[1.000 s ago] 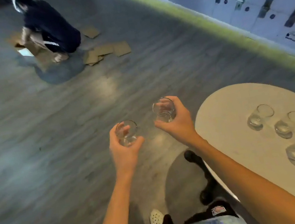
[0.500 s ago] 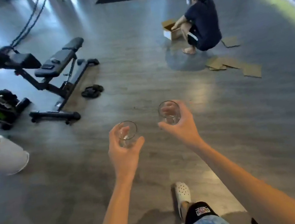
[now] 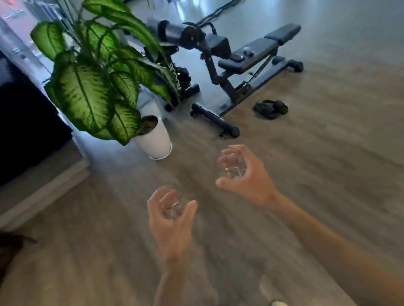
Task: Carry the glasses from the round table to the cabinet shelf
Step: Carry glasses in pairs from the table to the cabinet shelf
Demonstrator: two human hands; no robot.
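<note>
Two small clear drinking glasses ride upright above grey-brown plank flooring [image 3: 330,158], one clasped in the left hand [image 3: 171,220], one in the right hand [image 3: 246,174], slightly ahead; neither cabinet shelf nor round table is visible.

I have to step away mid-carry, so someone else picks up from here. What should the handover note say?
Left hand: shut on a glass, upright.
Right hand: shut on the other glass, upright.
Both are in mid-air over the floor, near the plant and bench.
Done: two glasses picked up.
Left: find the cabinet shelf, not in view, and set both down. Table not in view.
</note>
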